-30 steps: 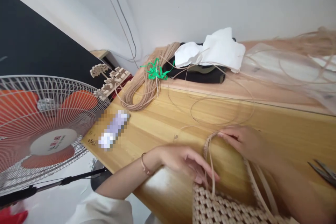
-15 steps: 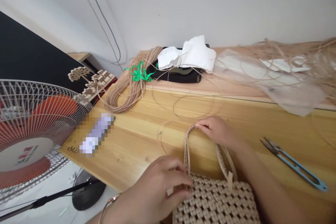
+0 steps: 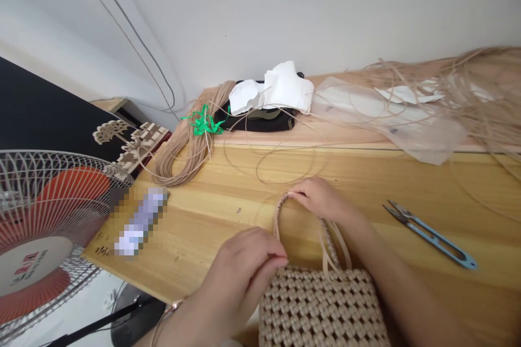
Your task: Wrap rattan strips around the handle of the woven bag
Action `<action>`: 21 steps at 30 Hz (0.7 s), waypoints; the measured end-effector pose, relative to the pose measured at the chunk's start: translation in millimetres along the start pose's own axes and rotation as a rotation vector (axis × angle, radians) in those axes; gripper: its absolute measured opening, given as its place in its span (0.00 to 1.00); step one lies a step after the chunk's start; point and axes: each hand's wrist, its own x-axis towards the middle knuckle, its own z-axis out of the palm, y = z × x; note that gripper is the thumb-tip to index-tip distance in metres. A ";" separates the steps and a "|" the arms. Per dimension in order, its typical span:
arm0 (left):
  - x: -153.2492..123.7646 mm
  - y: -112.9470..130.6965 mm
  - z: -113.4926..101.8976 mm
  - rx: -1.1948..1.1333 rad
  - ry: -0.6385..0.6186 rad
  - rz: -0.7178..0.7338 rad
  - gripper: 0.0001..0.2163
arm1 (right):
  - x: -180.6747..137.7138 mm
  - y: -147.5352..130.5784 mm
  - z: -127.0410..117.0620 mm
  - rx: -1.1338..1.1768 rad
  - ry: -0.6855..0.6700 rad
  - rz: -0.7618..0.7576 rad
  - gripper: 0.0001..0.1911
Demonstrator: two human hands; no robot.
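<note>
A woven beige bag [image 3: 321, 309] with an open-knot pattern stands upright at the bottom centre, its curved, wrapped handle [image 3: 278, 214] rising from the top. My right hand [image 3: 319, 198] pinches the crest of this handle. By the handle's left foot, at the bag's upper left edge, my left hand [image 3: 248, 268] has its thumb and fingertips pressed together; whatever lies between them is hidden. Flat beige strands [image 3: 344, 244] hang loose around the handle's right side, below my right wrist.
Blue thread snips [image 3: 433, 236] lie to the right. Behind are a cord bundle [image 3: 179, 157] with a green tie, white paper [image 3: 288, 87] on a black pouch [image 3: 268, 122], a plastic bag [image 3: 423, 135] and tangled cord [image 3: 480, 73]. A caged fan [image 3: 44, 227] stands left, beside a blurred-out object [image 3: 140, 222].
My left hand's thumb and fingers, apart before, have come together near the handle's left foot. My right hand keeps its hold. The whole view has shifted, moving most things leftward.
</note>
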 end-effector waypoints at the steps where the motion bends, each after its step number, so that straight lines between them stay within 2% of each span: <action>1: 3.3 2.1 -3.5 0.000 0.049 0.014 0.04 | -0.1 -0.3 -0.4 0.001 -0.001 -0.002 0.14; 5: 21.0 10.8 -17.9 0.049 0.224 0.054 0.03 | -0.8 -1.3 -2.4 0.008 -0.008 -0.006 0.14; 8: 38.0 11.5 -24.8 0.030 0.305 0.041 0.03 | -1.6 -3.0 -4.6 0.012 -0.012 -0.003 0.13; 14: 72.0 -10.8 -21.5 -0.413 0.331 -0.118 0.04 | -2.9 -5.0 -7.6 0.014 -0.017 -0.027 0.12; 18: 90.2 -29.5 -13.2 -0.493 0.383 -0.163 0.04 | -2.2 -3.1 -6.2 -0.003 -0.025 -0.043 0.12; 21: 100.9 -42.9 -4.6 -0.534 0.379 -0.194 0.03 | -2.1 -3.4 -6.0 -0.026 -0.017 -0.039 0.13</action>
